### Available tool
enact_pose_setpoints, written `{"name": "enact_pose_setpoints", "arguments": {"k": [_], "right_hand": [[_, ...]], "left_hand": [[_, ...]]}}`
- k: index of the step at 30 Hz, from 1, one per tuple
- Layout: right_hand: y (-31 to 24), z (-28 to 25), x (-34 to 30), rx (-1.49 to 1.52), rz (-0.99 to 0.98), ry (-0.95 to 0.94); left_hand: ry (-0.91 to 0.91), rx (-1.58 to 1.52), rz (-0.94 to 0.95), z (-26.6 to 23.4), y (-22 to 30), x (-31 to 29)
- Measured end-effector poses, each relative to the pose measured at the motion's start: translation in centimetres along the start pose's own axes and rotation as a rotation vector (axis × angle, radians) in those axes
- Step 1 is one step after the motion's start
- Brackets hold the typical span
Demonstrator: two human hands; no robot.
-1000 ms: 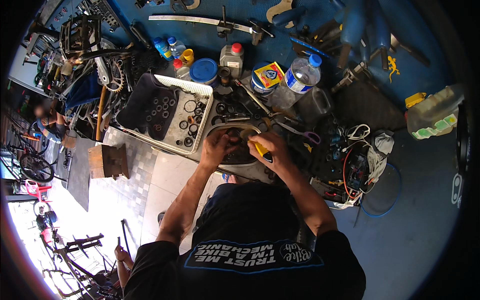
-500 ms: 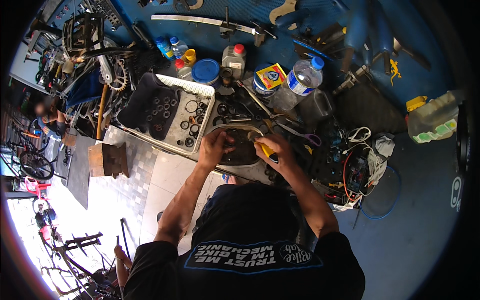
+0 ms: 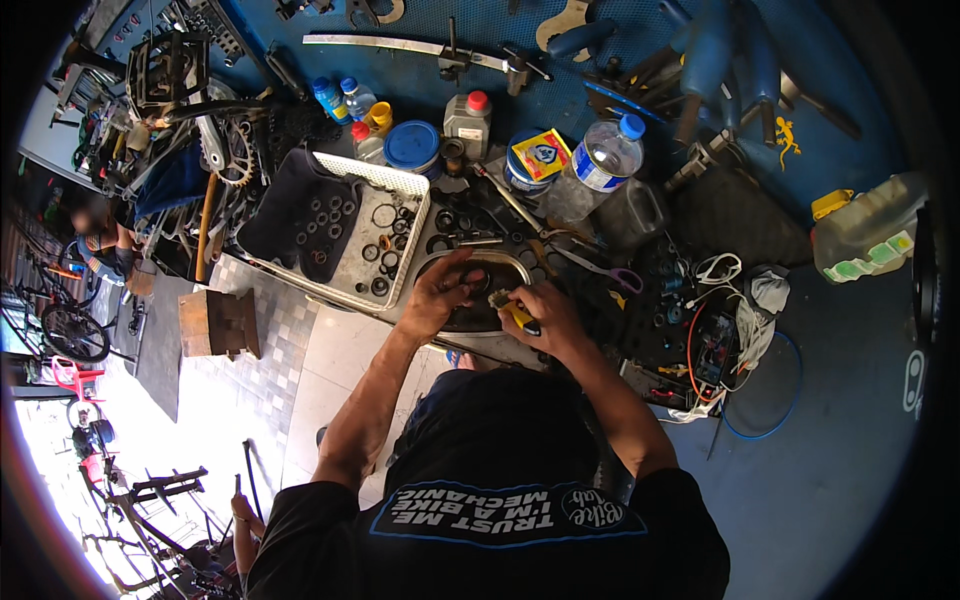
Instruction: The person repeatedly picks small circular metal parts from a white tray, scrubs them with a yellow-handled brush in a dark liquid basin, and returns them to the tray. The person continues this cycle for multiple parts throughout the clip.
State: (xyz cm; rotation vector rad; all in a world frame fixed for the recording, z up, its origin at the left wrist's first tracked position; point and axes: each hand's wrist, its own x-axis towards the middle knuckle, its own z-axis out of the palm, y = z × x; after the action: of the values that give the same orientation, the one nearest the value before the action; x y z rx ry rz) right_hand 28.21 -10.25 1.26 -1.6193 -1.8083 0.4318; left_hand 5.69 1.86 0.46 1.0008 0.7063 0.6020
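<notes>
Over a pale-rimmed basin (image 3: 522,266) with dark liquid in it, my left hand (image 3: 432,302) is closed around a small dark part, seemingly ring-shaped and mostly covered by the fingers. My right hand (image 3: 552,318) grips a brush by its yellow handle (image 3: 522,320). The brush's short, brownish head (image 3: 499,298) points toward the left hand, close to its fingertips. Just left of the basin stands a white plastic basket (image 3: 408,182) with a black cloth (image 3: 300,205) and several metal rings (image 3: 372,252) inside.
Behind the basin lie scissors with a purple handle (image 3: 627,280) and loose tools. Bottles (image 3: 468,125), a blue-lidded tub (image 3: 411,146) and a large clear jug (image 3: 608,160) line the back. Cables (image 3: 748,340) and small parts sit at right. A wooden block (image 3: 218,323) stands left, and another person (image 3: 105,240) is farther off.
My left hand has tilted and its fingers have lifted somewhat. My right hand has shifted slightly left and down, bringing the brush head lower.
</notes>
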Motion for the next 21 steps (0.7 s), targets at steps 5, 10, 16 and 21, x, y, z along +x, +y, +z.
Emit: {"name": "enact_pose_setpoints", "arguments": {"k": [5,10,16,21], "right_hand": [[-0.1,-0.7,1.6,0.075,0.158,0.068],[-2.9,-2.3,3.8,0.221,0.159,0.136],[-4.9,-1.2,5.3,0.322,-0.156,0.094],[-1.1,-1.1,4.6,0.219,0.017,0.165]], "left_hand": [[0.058,0.135,-0.097,-1.7,-1.4,0.7],[0.145,0.017,-0.149,-0.9,-1.3,0.9],[0.076,0.458,0.136,-1.6,-2.3,1.3],[0.081,0.264,-0.102,0.2,1.1,-0.2]]}}
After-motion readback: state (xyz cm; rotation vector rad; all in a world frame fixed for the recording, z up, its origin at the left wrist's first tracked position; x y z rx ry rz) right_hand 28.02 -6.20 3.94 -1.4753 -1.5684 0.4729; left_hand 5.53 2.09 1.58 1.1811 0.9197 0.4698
